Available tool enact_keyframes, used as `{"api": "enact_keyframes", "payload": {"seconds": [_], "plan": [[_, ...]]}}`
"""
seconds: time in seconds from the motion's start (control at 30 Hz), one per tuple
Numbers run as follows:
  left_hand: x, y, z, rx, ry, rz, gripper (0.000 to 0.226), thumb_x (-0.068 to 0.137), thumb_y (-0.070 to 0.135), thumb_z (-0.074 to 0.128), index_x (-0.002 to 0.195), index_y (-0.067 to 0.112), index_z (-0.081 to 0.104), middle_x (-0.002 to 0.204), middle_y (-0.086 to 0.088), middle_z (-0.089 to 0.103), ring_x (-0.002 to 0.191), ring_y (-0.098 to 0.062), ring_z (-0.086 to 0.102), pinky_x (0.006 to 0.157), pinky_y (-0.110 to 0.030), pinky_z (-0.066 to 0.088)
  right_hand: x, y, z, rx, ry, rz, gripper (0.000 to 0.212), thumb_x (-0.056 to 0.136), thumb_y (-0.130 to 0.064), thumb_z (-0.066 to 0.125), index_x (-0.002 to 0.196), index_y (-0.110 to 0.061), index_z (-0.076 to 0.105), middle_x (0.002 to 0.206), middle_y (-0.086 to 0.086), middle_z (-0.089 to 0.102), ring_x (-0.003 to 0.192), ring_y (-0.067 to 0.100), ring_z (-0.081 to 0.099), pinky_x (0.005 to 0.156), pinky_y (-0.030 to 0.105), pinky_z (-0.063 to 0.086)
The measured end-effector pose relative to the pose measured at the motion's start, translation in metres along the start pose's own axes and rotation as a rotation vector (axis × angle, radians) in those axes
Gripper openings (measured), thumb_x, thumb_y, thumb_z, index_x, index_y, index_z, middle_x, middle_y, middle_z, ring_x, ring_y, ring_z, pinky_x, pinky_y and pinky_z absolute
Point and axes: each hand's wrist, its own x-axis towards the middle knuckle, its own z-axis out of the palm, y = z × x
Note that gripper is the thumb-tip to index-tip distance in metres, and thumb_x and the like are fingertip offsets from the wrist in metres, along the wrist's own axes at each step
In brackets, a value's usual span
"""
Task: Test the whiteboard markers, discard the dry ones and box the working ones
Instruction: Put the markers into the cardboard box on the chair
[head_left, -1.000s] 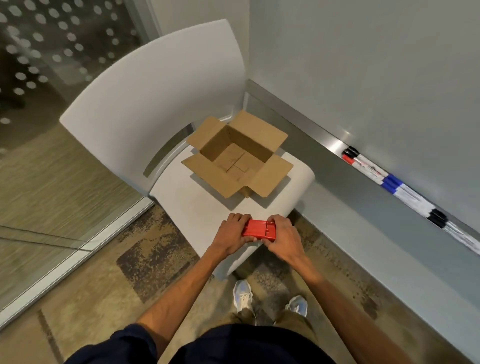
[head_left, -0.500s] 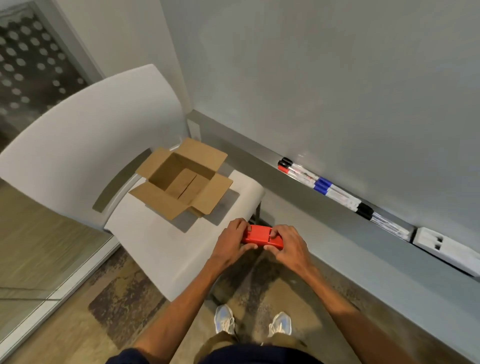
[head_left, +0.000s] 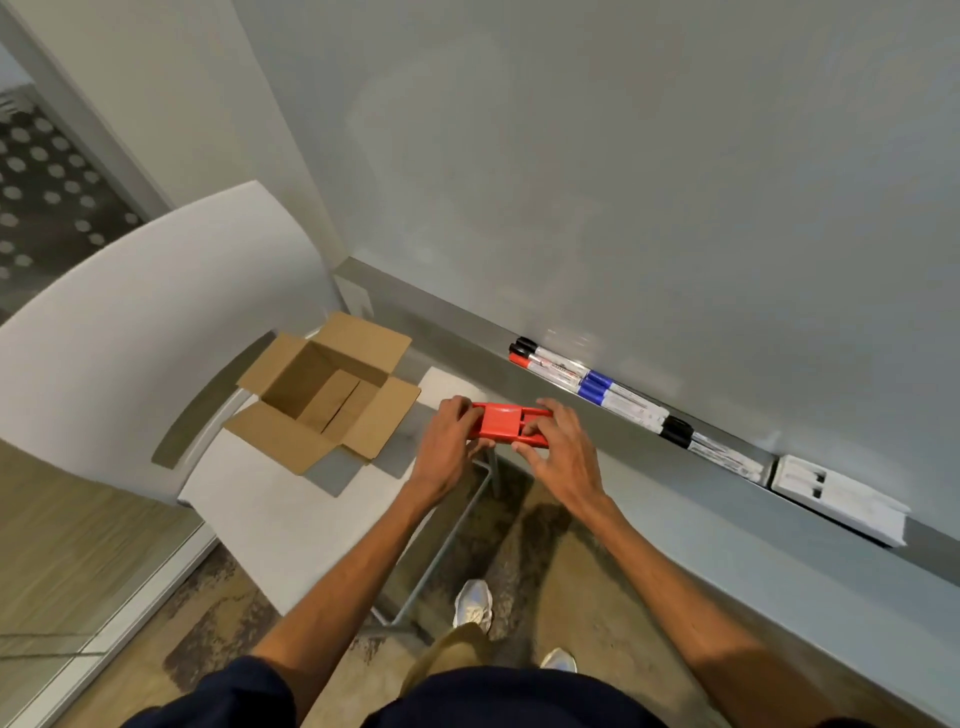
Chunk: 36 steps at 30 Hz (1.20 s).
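Note:
Both hands hold a flat red plastic object (head_left: 506, 423) level in front of me, over the right edge of the chair seat. My left hand (head_left: 449, 447) grips its left end; my right hand (head_left: 558, 449) pinches its right end with the fingers partly spread. Several whiteboard markers lie end to end on the board's tray: black and red capped ones (head_left: 545, 361), blue capped ones (head_left: 615, 397), and black capped ones (head_left: 701, 441). An open cardboard box (head_left: 324, 392), flaps out and empty, sits on the seat left of my hands.
The white chair (head_left: 130, 322) stands against the wall corner, its metal leg below my hands. A white eraser (head_left: 836, 499) rests at the tray's right end. The whiteboard (head_left: 623, 182) fills the upper right. A glass partition is at far left; patterned carpet and my shoes are below.
My view has swung right and up toward the whiteboard, bringing the eraser into sight. My hands have carried the red object rightward, nearer the marker tray.

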Motion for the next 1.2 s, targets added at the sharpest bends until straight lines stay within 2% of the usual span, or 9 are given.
{"api": "enact_keyframes", "payload": {"seconds": [0.07,0.13,0.27,0.33,0.47,0.6,0.83,1.2], "plan": [[0.018,-0.003,-0.008,0.022,0.034,0.010,0.049,0.088,0.048,0.062,0.118,0.009,0.064,0.113,-0.015,0.058,0.098,-0.025,0.053,0.079,-0.027,0.042,0.014,-0.004,0.004,-0.011,0.077,0.034,0.037,0.081,-0.040,0.078,0.111,-0.022,0.067,0.139,0.005,0.050,0.130,0.023,0.044,0.104,0.037,0.038],[0.037,-0.012,-0.012,0.042,0.062,0.028,0.045,0.084,0.038,0.073,0.117,0.008,0.065,0.112,-0.015,0.060,0.098,-0.027,0.055,0.079,-0.031,0.045,0.032,-0.009,0.006,-0.036,0.127,0.012,0.034,0.082,-0.036,0.078,0.111,-0.021,0.069,0.128,0.006,0.057,0.122,0.024,0.049,0.102,0.034,0.039],[0.076,-0.037,-0.020,0.066,0.048,0.010,0.048,0.080,0.031,0.078,0.120,0.009,0.064,0.115,-0.014,0.059,0.102,-0.027,0.054,0.083,-0.036,0.048,0.071,-0.021,0.011,-0.064,0.130,-0.021,0.025,0.087,-0.023,0.075,0.111,-0.015,0.073,0.113,0.005,0.071,0.110,0.025,0.062,0.101,0.044,0.046],[0.097,-0.051,-0.025,0.092,0.030,0.006,0.051,0.078,0.030,0.080,0.122,0.010,0.063,0.117,-0.013,0.059,0.105,-0.027,0.053,0.084,-0.035,0.046,0.092,-0.028,0.016,-0.067,0.145,-0.028,0.024,0.087,-0.017,0.075,0.110,-0.014,0.074,0.111,0.006,0.072,0.108,0.026,0.064,0.101,0.044,0.047],[0.138,-0.078,-0.032,0.126,0.003,0.020,0.052,0.078,0.029,0.080,0.123,0.010,0.063,0.116,-0.011,0.059,0.105,-0.028,0.054,0.081,-0.038,0.047,0.133,-0.035,0.030,-0.047,0.145,0.006,0.023,0.088,-0.010,0.071,0.111,-0.013,0.074,0.109,0.005,0.071,0.102,0.022,0.061,0.090,0.035,0.052],[0.170,-0.102,-0.031,0.129,-0.034,0.020,0.052,0.079,0.026,0.079,0.126,0.011,0.061,0.119,-0.011,0.058,0.108,-0.029,0.053,0.083,-0.040,0.047,0.163,-0.041,0.051,-0.031,0.161,0.081,0.027,0.087,-0.005,0.071,0.113,-0.009,0.073,0.110,0.007,0.070,0.104,0.022,0.061,0.088,0.029,0.048],[0.196,-0.131,-0.016,0.135,-0.127,0.030,0.054,0.082,0.027,0.077,0.130,0.011,0.059,0.124,-0.014,0.056,0.114,-0.031,0.052,0.090,-0.043,0.046,0.185,-0.036,0.084,-0.117,0.184,0.153,0.025,0.082,-0.002,0.075,0.107,-0.009,0.075,0.101,0.008,0.073,0.096,0.027,0.065,0.088,0.041,0.053],[0.208,-0.136,-0.004,0.084,-0.186,0.088,0.051,0.088,0.029,0.071,0.134,0.013,0.055,0.131,-0.013,0.053,0.120,-0.029,0.050,0.097,-0.043,0.047,0.184,-0.020,0.096,-0.208,0.210,0.210,0.021,0.089,-0.013,0.071,0.109,-0.015,0.074,0.104,0.001,0.072,0.097,0.020,0.064,0.089,0.036,0.049]]}}
